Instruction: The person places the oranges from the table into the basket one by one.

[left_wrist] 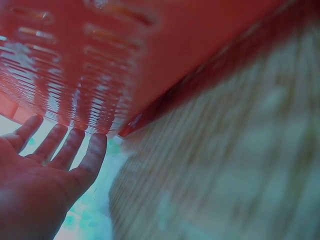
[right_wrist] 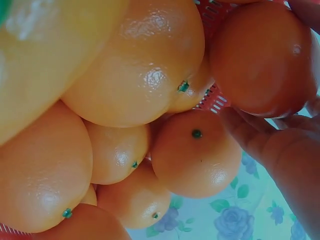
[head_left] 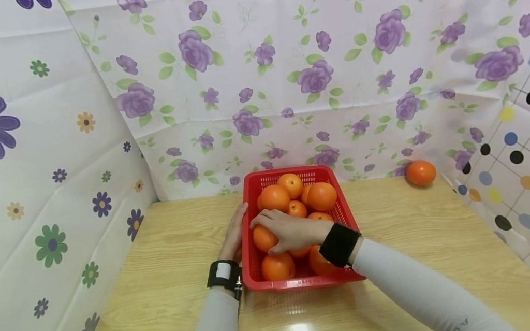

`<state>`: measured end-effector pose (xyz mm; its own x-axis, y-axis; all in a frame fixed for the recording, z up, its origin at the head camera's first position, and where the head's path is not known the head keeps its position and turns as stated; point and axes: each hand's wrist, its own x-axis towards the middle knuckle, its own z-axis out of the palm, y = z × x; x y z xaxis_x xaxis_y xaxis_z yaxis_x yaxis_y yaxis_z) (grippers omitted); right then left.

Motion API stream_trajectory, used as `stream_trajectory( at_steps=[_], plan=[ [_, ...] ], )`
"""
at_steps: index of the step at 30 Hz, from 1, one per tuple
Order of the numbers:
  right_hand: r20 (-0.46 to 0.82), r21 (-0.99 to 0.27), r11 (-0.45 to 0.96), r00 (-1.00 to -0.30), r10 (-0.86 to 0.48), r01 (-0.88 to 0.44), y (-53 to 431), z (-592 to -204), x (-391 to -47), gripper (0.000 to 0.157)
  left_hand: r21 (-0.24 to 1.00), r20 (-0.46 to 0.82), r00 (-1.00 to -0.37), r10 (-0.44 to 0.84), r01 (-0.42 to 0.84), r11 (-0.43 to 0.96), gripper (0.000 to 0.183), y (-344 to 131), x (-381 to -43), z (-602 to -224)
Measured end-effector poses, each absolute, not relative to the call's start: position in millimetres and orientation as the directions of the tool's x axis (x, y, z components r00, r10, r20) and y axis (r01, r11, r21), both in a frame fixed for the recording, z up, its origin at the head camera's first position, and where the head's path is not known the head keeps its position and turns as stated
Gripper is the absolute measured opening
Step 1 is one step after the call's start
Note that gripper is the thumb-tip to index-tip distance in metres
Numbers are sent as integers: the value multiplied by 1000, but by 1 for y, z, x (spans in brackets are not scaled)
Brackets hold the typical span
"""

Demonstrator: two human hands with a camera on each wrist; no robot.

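A red plastic basket [head_left: 302,282] full of oranges stands on the table. My right hand [head_left: 293,229] reaches over it from the right and grips an orange [head_left: 264,238] near the left wall; the right wrist view shows thumb and fingers around that orange [right_wrist: 265,57]. Other oranges [head_left: 321,197] lie heaped around the hand, some of them covered by my wrist. Along the basket's outer left side lies my left hand [head_left: 234,234]. Seen from the left wrist, its fingers [left_wrist: 92,152] are extended, with the tips at the slotted wall [left_wrist: 110,65].
A single orange-red fruit [head_left: 421,173] lies at the table's back right corner. Flowered cloth [head_left: 240,84] hangs behind the wooden table [head_left: 181,229], and patterned sheets close off both sides.
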<state>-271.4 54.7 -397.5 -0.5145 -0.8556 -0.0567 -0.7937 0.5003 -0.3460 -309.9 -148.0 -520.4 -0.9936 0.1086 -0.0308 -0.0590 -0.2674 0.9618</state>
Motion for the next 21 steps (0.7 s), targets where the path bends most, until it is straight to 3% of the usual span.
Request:
stream_trajectory(
  at_steps=[21],
  plan=[
    [-77,-426,511,-532,-843,-747,61,-393,-271,64,961,-56,-995,88,-77,-264,80,-148,-309,-519]
  ],
)
